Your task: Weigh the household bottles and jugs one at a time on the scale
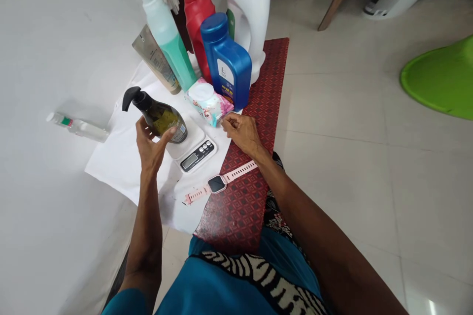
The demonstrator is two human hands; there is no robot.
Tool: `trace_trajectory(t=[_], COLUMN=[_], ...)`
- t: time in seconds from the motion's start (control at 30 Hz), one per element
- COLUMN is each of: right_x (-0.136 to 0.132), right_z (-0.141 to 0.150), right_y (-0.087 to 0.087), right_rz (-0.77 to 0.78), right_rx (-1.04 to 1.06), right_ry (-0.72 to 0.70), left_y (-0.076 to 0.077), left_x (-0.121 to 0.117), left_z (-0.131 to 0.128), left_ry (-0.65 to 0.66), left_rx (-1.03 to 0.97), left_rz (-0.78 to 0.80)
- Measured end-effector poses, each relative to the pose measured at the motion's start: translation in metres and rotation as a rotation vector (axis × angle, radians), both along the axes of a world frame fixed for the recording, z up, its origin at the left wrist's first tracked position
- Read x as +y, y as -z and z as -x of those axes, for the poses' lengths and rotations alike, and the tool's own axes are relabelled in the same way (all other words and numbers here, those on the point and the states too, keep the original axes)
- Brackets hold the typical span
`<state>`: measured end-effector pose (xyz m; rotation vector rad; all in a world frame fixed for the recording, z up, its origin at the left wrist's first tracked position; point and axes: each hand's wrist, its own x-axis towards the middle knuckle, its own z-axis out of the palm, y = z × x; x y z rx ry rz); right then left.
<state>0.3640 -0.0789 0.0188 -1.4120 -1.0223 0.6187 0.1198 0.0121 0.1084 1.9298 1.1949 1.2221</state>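
Note:
A dark pump bottle (162, 117) with a black pump head stands tilted in view over the white platform of a small kitchen scale (196, 153). Wrapped around the bottle's lower part are the fingers and thumb of my left hand (151, 145). My right hand (242, 130) is closed, its fingers curled at the near corner of a pink and white wipes packet (207, 100); whether anything is in them is hidden. In front of the scale lies a pink-strapped smartwatch (217, 184), stretched out across cloth and red table top.
Behind the scale stand a grey-brown tube (155, 59), a green liquid bottle (173, 49), a red bottle (197, 19), a blue bottle (231, 66) and a large white jug (254, 5). A clear bottle (83, 128) lies left on the white cloth (118, 167), by the wall.

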Motion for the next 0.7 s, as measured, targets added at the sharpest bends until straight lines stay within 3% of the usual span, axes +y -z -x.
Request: trace_trajectory(t=[0.23,0.47,0.57,0.7], right_x=[0.0,-0.001,0.0,0.0], right_z=[0.0,-0.001,-0.001,-0.003], right_y=[-0.001,-0.004,-0.004,-0.005], right_rz=[0.016,0.008,0.0,-0.004], right_rx=[0.003,0.008,0.004,-0.007], right_ry=[0.001,-0.011,-0.009,-0.011], left_y=[-0.002,-0.001,0.002,-0.005], left_x=[-0.005,-0.004,0.01,0.056], left_z=[0.033,0.008,-0.006,-0.024], left_ry=[-0.122,0.001,-0.007,0.012], left_rx=[0.001,0.185,0.126,-0.086], left_rz=[-0.085,-0.022,0.0,-0.118])
